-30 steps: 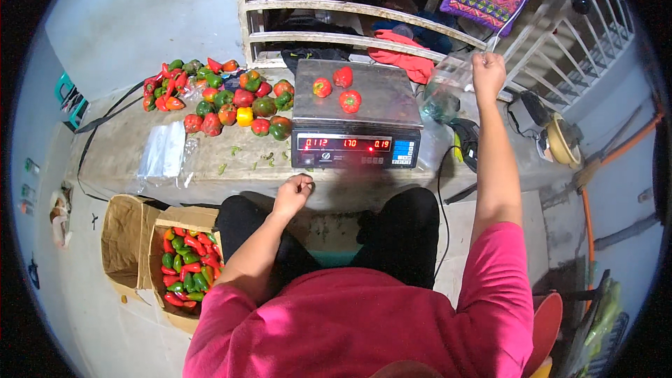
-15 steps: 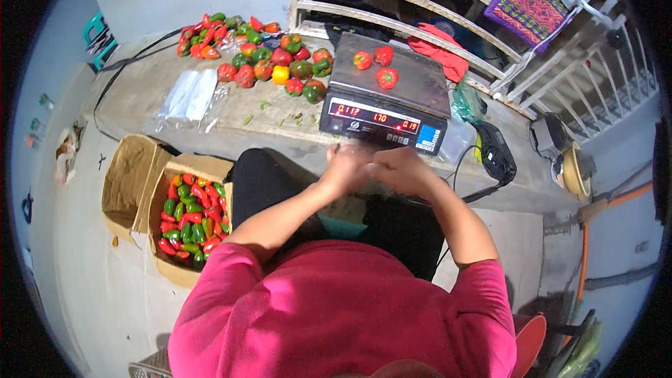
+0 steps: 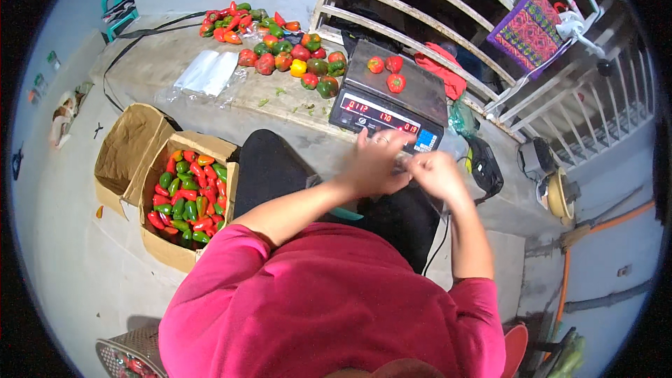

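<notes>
My left hand is in front of the digital scale, blurred by motion, its fingers partly raised. Close beside it, my right hand is closed in a pinch. A small pale, shiny bit shows between the hands, too blurred to name. On the scale's dark platform lie three red bell peppers, touched by neither hand. The scale's front panel has lit red digits, partly covered by my left fingers. Left of the scale, several red, green and yellow bell peppers are spread on the concrete ledge.
A cardboard box of red and green peppers stands left of my legs. Clear plastic bags lie on the ledge. Behind the scale are a red cloth and white window bars. A black cable hangs by my right leg.
Both hands have shifted right, and my left hand has lifted over the scale's front edge. The whole view has turned slightly. The three peppers stay on the scale.
</notes>
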`<state>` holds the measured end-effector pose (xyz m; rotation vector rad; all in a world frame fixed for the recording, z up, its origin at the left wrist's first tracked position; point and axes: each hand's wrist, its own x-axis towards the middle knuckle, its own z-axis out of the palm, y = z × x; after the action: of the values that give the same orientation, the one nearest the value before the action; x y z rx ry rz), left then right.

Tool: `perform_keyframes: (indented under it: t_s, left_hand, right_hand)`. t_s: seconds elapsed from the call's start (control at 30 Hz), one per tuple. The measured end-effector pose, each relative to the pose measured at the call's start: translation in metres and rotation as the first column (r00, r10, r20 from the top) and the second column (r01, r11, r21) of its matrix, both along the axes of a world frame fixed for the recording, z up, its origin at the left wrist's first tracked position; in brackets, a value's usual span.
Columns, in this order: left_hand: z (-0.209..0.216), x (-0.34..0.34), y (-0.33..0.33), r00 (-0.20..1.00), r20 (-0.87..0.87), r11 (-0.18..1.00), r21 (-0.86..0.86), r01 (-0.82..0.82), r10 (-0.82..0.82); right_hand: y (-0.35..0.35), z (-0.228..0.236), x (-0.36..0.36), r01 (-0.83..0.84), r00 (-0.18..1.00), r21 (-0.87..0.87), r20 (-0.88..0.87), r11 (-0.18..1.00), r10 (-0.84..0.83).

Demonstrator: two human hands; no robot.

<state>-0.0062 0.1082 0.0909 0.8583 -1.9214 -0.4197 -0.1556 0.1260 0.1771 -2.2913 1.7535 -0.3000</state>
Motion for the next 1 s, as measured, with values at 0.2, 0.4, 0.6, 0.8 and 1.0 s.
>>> perform_keyframes:
  t_s: [0.2,0.4,0.6,0.8,1.0]
  left_hand:
    - [-0.036,0.019,-0.027,0.965,0.131,0.973,-0.077,-0.218,0.227]
    - [-0.086,0.073,-0.071,0.78,-0.598,0.645,0.525,0.555,-0.184]
    - [-0.071,0.085,-0.066,0.443,-0.895,0.438,0.421,0.794,0.056]
    - [-0.081,0.087,-0.071,0.502,-0.86,0.414,0.492,0.766,0.093]
    - [-0.094,0.08,-0.078,0.638,-0.763,0.529,0.584,0.615,0.1]
  right_hand:
    - [0.004,0.015,-0.016,-0.048,0.971,0.106,0.238,0.993,0.022]
    - [-0.015,0.013,-0.07,0.152,0.598,0.304,0.729,0.941,-0.332]
    - [-0.036,-0.016,-0.095,0.233,0.582,0.366,0.69,0.901,-0.431]
    - [-0.051,-0.039,-0.107,0.311,0.622,0.416,0.59,0.854,-0.514]
    - [-0.055,-0.076,-0.123,0.413,0.768,0.217,0.439,0.885,-0.466]
